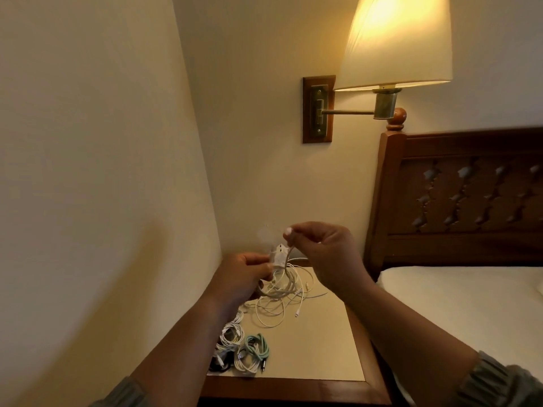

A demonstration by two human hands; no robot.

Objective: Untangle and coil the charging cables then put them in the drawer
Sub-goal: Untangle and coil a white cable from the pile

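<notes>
- Coiled cables (244,352), white and green, lie at the worktop's (323,348) near left.
- The left hand (244,276) grips a tangled white cable (283,289) above the far end.
- The right hand (320,251) pinches one strand of it, just higher.

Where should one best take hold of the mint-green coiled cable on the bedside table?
Probably grip the mint-green coiled cable at its right-hand loops, from above: it lies flat, the wooden bedside table is bare on that side, and white coiled cables crowd its left.
</notes>
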